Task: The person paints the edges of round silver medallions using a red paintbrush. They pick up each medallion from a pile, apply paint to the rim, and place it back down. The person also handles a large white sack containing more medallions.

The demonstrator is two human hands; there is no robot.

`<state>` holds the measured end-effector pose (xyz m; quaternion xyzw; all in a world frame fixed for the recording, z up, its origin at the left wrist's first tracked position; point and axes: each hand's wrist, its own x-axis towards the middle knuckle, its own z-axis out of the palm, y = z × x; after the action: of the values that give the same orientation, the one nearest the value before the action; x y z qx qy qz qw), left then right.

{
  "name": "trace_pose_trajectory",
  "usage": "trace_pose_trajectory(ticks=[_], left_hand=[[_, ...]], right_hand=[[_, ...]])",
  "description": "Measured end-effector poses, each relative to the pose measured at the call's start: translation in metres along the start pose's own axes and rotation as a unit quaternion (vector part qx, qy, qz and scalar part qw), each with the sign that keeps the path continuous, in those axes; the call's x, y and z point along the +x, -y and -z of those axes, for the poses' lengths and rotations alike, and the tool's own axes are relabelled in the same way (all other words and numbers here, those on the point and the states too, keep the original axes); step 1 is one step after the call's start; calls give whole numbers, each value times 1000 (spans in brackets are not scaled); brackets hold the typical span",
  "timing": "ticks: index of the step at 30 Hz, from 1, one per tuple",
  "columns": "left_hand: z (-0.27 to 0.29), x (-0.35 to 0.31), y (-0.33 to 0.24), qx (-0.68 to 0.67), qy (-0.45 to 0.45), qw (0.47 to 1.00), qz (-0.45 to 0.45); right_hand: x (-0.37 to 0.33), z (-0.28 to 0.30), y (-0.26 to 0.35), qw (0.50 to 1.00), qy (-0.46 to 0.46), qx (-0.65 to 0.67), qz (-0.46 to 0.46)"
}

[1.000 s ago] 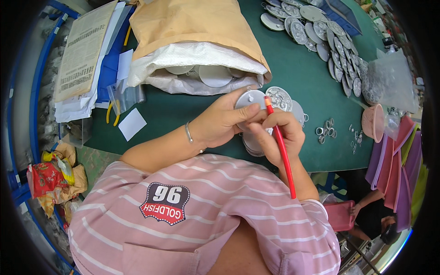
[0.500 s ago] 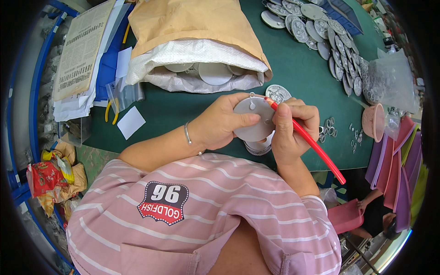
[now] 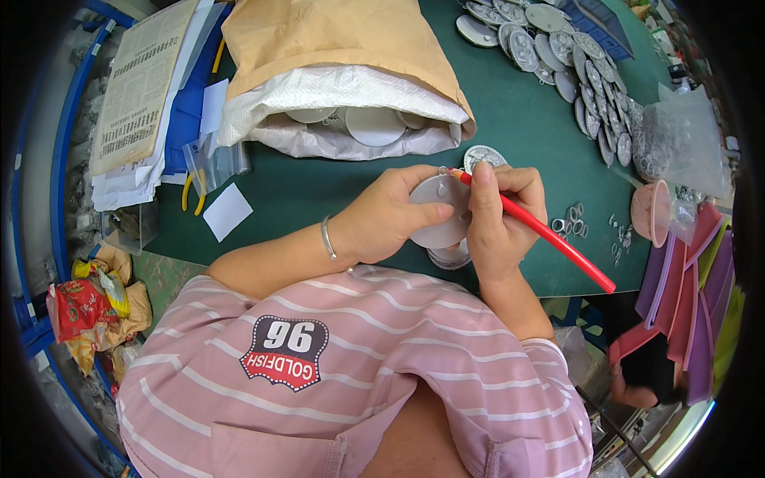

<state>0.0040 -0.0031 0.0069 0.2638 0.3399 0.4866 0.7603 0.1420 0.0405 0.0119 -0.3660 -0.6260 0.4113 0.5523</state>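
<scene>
My left hand (image 3: 384, 211) grips a round, flat silver-grey medallion (image 3: 434, 233), thumb across its plain face. A small ring stands at the medallion's top edge. My right hand (image 3: 504, 219) is closed around a long red pencil (image 3: 562, 247), whose tip touches or nearly touches the medallion beside that ring. The pencil slants down to the right. Partly hidden beneath my hands, another round silver piece (image 3: 450, 260) lies on the green tabletop (image 3: 335, 179). Just beyond my fingers rests a medallion with a raised pattern (image 3: 484, 155).
A paper sack (image 3: 343, 36) with a white lining holds more discs. Many medallions (image 3: 550, 52) are heaped at the far right, near a pink basket (image 3: 650, 212). Loose metal rings (image 3: 570, 222) lie right of my hand. Papers (image 3: 143, 88) and yellow-handled pliers (image 3: 187, 193) are at left.
My right hand has shifted slightly up and left, bringing the pencil tip closer to the medallion's ring. At lower right, another person's arm and a pink tray have moved.
</scene>
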Motion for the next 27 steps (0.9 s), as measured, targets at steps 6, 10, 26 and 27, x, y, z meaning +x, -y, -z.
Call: trace_pose_trajectory(ticks=[6,10,26,27], left_hand=[[1,0,1,50,14,998,-27],[1,-1,0,60,12,998,-18],[14,0,-6,-102,-3,991,86],[16,-2,-12,-85,-13,991,101]], right_hand=[[-2,-2,-3,1000,6,-4,18],[-2,-4,-2,1000,-2,-1,30],[6,16,-3,984,-43,84,-148],[6,21,-4,982,-43,96,-159]])
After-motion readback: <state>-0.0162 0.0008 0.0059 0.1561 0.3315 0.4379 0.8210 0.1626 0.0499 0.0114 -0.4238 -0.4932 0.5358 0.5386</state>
